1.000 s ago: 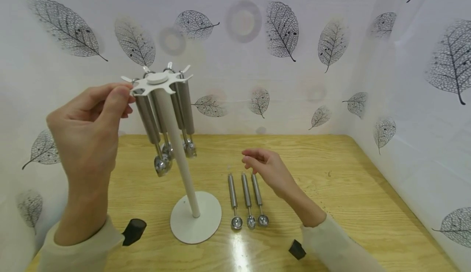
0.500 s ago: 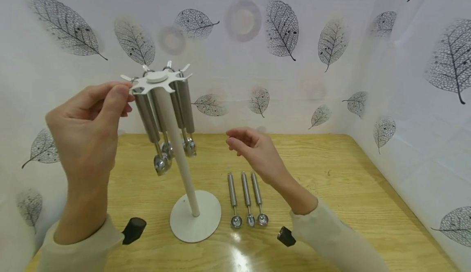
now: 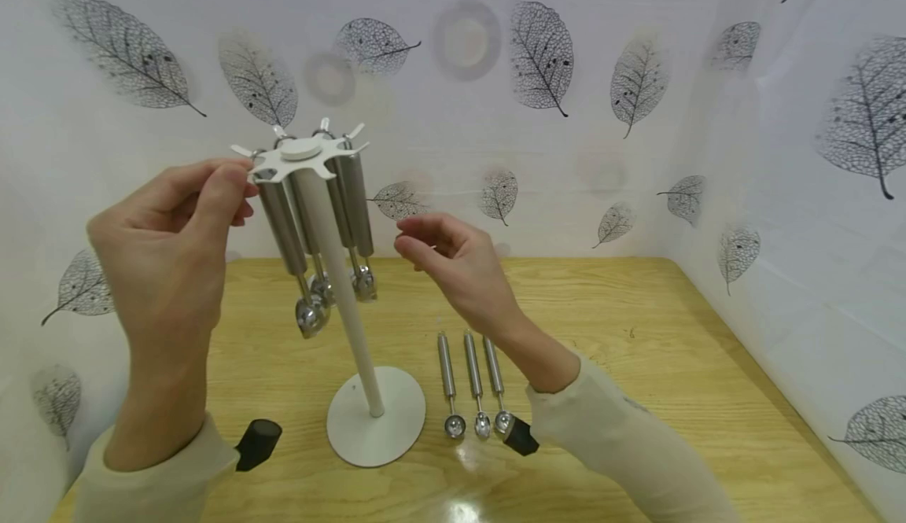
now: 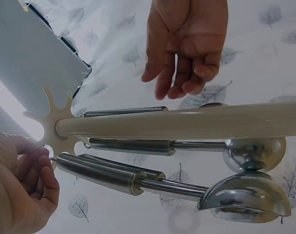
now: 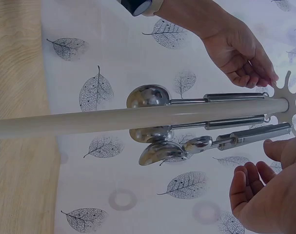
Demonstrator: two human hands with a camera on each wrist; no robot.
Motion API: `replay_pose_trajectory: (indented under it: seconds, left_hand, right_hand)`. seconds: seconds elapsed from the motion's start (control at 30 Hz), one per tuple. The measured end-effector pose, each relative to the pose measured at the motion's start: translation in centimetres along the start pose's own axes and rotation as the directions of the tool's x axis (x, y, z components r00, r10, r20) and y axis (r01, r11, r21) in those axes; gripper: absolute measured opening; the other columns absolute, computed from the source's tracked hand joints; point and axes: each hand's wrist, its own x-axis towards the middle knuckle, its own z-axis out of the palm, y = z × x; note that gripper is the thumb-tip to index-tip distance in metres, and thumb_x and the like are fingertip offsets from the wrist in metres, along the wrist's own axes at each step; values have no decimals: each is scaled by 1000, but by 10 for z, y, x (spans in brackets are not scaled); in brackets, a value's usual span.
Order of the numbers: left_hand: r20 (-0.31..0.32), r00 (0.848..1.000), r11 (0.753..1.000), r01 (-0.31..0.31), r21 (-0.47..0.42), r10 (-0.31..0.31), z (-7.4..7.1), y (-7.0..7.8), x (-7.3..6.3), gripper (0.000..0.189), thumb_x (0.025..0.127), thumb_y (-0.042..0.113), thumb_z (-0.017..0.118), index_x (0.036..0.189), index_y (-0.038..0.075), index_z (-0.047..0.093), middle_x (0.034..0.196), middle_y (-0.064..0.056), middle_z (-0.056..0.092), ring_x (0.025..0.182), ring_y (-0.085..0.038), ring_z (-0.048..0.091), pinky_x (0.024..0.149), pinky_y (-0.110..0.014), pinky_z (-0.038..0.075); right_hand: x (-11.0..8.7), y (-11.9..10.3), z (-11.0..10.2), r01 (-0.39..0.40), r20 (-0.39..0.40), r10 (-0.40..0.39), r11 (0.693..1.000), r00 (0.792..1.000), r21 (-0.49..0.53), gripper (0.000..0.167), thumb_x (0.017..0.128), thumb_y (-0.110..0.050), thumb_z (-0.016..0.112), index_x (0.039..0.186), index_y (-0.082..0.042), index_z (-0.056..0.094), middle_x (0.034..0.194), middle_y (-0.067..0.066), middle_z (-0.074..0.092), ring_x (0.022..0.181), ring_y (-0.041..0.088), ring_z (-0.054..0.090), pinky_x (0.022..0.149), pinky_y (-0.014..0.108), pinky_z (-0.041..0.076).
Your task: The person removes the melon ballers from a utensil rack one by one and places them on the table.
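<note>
A white utensil stand with a star-shaped hook top rises at the left of the table. From its hooks hang several steel scoops with thick cylindrical handles and shiny bowls. My left hand pinches the edge of the hook top, beside the loop of one scoop; in the left wrist view the pinch partly hides that hook. Loosely curled and holding nothing, my right hand is in the air right of the hanging scoops, apart from them. The right wrist view shows it below the handles.
Three steel scoops lie side by side on the wooden table, right of the stand's base, bowls toward me. My right wrist camera partly covers the rightmost bowl. A white leaf-print curtain surrounds the table's back and sides.
My right hand has risen from above the three lying scoops and moved left toward the hanging ones. My left hand and the stand have stayed in place.
</note>
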Motion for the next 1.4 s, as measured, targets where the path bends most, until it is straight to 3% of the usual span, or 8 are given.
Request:
replay_pose_trajectory:
  seconds: [0.13,0.23,0.4,0.83,1.13,1.4]
  left_hand:
    - [-12,1000,999,22,-30,-23,0,1,0,26,89,4,81,100,-19,73,84,-18,74,67,-21,62,67,-20,56]
    - [-15,999,999,36,-34,-36,0,1,0,25,89,3,81,100,-18,73,84,-18,74,67,-21,62,68,-21,56]
    - [-1,1000,1000,8,3,-8,0,0,0,25,91,6,81,101,-16,74,85,-17,74,68,-20,63,68,-21,56]
    - [-3,1000,1000,-12,17,12,0,-2,1,26,91,7,81,101,-16,74,85,-17,74,68,-19,64,68,-20,56]
    - [-14,1000,1000,10,-2,-10,1,0,1,26,90,6,81,100,-17,74,84,-18,74,68,-20,64,68,-20,56]
    - [-23,1000,1000,17,-23,-18,0,-2,0,25,90,4,81,99,-19,73,82,-17,74,67,-20,64,68,-20,57]
  right_hand:
    - [5,-3,6,48,-4,-48,999,999,2,23,101,-4,67,122,5,67,109,13,70,98,34,66,82,28,58]
    - [9,-5,11,71,-5,-71,997,997,16,23,100,-2,67,121,6,67,109,14,70,95,25,66,82,28,58]
    - [15,-8,18,89,-11,-89,995,996,52,24,98,0,69,121,8,67,110,15,69,93,15,66,85,31,59]
    - [26,-9,31,97,8,-98,990,995,102,29,95,6,70,123,11,63,111,21,68,95,18,67,91,42,60]
    - [26,-6,30,89,56,-94,992,994,93,26,95,7,69,121,12,64,111,21,69,93,19,69,89,41,61]
    - [27,-11,21,140,-36,-138,988,990,63,21,97,4,68,117,10,66,105,19,69,90,18,67,85,35,60]
